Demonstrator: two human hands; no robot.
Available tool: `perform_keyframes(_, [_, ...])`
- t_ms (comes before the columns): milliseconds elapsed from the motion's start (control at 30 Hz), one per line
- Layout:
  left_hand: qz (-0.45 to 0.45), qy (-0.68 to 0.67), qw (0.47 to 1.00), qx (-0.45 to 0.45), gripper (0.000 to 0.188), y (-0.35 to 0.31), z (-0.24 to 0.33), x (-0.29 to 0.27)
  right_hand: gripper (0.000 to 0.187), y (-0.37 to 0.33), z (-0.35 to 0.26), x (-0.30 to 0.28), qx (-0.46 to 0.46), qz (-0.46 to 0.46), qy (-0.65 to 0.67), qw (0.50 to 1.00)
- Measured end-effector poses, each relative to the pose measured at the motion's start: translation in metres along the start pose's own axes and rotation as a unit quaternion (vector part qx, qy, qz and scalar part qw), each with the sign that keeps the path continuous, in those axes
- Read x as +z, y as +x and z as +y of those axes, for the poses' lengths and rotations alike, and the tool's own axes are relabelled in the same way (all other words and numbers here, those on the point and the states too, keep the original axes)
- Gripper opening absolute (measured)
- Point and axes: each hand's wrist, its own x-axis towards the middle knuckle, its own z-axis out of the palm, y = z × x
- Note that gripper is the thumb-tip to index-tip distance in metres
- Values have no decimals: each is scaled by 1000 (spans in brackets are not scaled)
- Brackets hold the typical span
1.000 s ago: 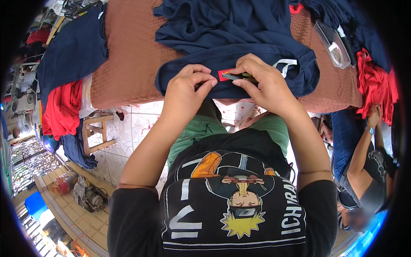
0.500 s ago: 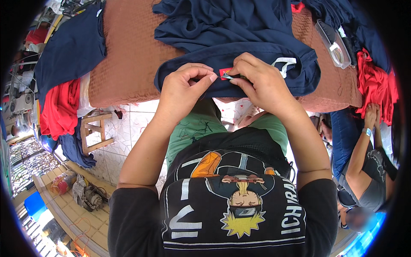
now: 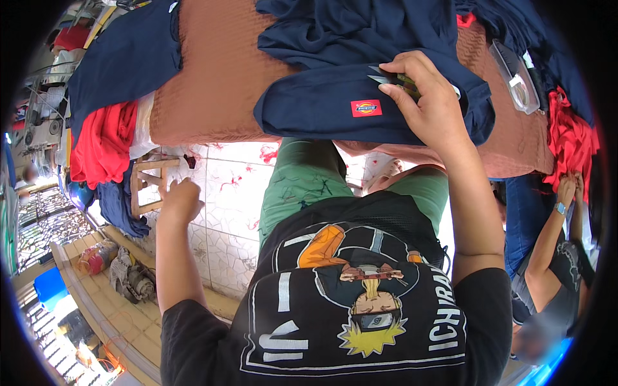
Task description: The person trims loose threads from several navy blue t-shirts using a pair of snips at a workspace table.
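My right hand grips a pair of thread snips above a folded navy garment. Their pointed blades are apart and aim to the left. Just below the blades, a small red label lies flat on the navy cloth. Off the table to the left, my left hand hangs over the tiled floor beside a wooden stool. Its fingers are curled closed, and whatever they hold, if anything, is hidden.
Brown quilted cloth covers the table, with more navy fabric piled behind. Red garments hang at the left beside the wooden stool. A clear plastic case lies at the right. Another person's hands touch red cloth there.
My left hand has left the label and swung down to the left, off the table. My right hand has lifted the snips up and away from the label, which now shows fully.
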Motion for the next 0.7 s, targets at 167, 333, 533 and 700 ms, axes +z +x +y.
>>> perform_keyframes(167, [95,-255,962,36,29,5,21,-70,23,4,-8,-10,-12,-16,-28,999])
perform_keyframes(333, [364,-421,816,157,25,23,63,-128,22,13,-5,-56,-77,-69,-154,983])
perform_keyframes(533, [435,-429,762,216,20,64,99,-129,23,32,31,-222,160,-58,-104,980])
perform_keyframes(700, [477,-452,730,189,13,76,115,-126,28,27,-24,-111,125,-187,152,962])
